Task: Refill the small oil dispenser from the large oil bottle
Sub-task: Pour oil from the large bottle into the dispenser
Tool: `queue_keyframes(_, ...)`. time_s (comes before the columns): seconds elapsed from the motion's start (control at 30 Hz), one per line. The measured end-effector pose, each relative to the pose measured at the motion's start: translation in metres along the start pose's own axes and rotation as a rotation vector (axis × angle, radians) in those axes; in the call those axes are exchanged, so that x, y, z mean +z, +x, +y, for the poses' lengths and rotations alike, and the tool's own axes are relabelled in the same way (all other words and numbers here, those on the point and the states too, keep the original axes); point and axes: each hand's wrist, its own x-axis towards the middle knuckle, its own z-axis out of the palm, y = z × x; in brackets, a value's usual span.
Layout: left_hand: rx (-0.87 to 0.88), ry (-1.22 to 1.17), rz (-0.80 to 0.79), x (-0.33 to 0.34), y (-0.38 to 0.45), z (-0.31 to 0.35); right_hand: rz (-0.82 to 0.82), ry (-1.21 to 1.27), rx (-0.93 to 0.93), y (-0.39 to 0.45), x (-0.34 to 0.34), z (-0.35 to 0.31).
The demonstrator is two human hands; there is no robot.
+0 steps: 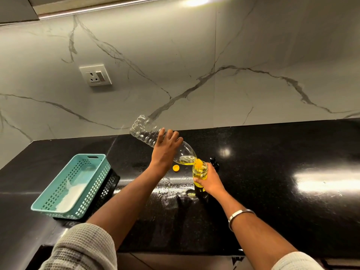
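Left hand (165,151) clasps tilted bottle (148,133) mid-body; nearly empty, light, thin-walled, likely oily. Right hand (211,181) grips dispenser (199,171): glass, fragile.

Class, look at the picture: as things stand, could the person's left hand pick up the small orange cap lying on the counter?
Probably not yet. The orange cap lies in the open just beside the left hand, but that hand is wrapped around the tilted large oil bottle, which is pouring into the small dispenser. It must put the bottle down first.

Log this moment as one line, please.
phase: pouring | left hand: tilts large oil bottle, nearly empty | right hand: steadies small dispenser | orange cap: on counter
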Motion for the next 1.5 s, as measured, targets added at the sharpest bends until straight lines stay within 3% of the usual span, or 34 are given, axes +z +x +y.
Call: queue_keyframes(1.5,0.101,0.216,0.017,-0.013,0.013,0.003,0.013,-0.007,-0.014,0.001,0.002,0.002)
